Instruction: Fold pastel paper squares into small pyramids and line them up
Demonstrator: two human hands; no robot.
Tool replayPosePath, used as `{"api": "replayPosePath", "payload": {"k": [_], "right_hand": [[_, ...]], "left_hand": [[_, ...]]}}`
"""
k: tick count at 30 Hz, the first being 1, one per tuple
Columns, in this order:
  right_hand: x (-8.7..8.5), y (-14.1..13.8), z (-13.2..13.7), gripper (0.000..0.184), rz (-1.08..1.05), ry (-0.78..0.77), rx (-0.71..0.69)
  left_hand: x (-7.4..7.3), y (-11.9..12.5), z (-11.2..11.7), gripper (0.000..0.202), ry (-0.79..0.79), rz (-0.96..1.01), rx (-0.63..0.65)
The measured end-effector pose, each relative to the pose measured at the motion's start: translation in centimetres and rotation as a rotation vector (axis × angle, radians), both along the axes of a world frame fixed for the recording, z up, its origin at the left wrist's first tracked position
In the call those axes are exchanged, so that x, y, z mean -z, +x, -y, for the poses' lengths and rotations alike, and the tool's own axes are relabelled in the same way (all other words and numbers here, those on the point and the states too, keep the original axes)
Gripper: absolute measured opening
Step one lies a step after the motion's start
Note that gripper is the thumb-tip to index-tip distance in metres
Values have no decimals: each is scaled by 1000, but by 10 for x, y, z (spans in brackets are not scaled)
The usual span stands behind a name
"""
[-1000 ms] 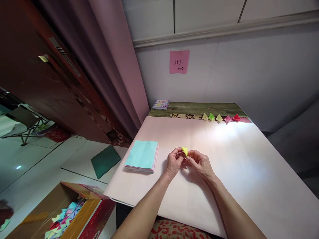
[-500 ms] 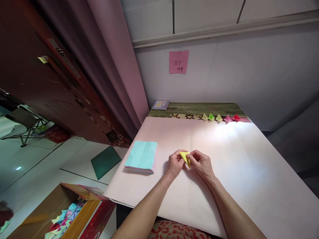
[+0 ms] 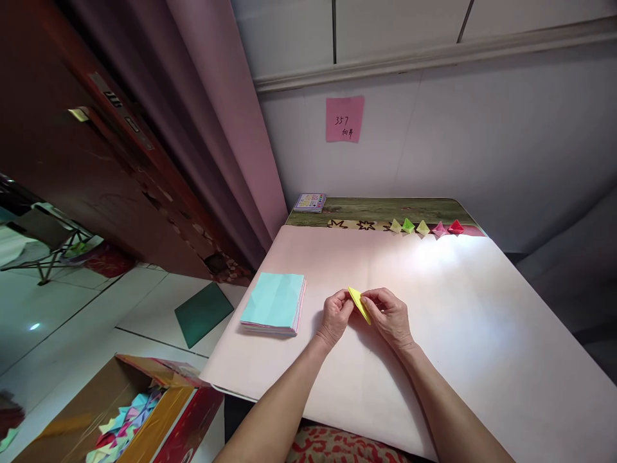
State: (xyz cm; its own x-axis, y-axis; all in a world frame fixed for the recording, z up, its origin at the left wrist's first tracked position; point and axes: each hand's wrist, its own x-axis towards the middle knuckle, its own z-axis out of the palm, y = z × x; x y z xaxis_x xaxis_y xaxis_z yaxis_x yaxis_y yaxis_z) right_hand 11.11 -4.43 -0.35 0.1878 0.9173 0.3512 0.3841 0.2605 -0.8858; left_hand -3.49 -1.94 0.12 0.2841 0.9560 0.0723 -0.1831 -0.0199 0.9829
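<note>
A small folded piece of yellow paper (image 3: 359, 305) is held just above the middle of the table, seen nearly edge-on as a narrow slanting shape. My right hand (image 3: 391, 316) pinches it from the right, thumb on the near face. On the other side my left hand (image 3: 336, 316) has its fingers curled against the paper's upper left edge; its fingertips are partly hidden. To the left lies a stack of square paper (image 3: 274, 300) with a light blue sheet on top.
Several small folded paper pieces (image 3: 423, 228) stand in a row along the table's (image 3: 463, 360) far side. A small stack of printed cards (image 3: 310, 202) sits at the back left corner. On the floor at left, a cardboard box (image 3: 81, 411) holds many coloured folded papers.
The yellow paper has turned from showing a broad triangular face to a narrow, slanted edge. Both hands stay in nearly the same place, and the left fingers have shifted slightly.
</note>
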Motion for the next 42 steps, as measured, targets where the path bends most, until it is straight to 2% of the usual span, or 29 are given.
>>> {"api": "replayPosePath", "payload": {"k": [4,8,12,20,27,36,42], "right_hand": [[1,2,-1,13,-65,-31,23],[1,2,-1,14,-73,-38,11],[-1,1,0,15,-90,-45,15],[1,1,0,15,-42,-23,53],[-1,-2,1,11,135,125,79],[3,-1,2,15,276,206,24],[4,0,1,13,328,236,28]], "left_hand": [[-6,-2,2,35,-88,83,114],[-4,-1,2,43,-129,99,106],[-2,-1,1,39,-139,93,90],[-8,-2,3,30,-99,70,86],[-5,-1,2,27,-21,19,26],[3,1,-1,20,-130,75,-15],[1,2,-3,19,-104,125,-12]]}}
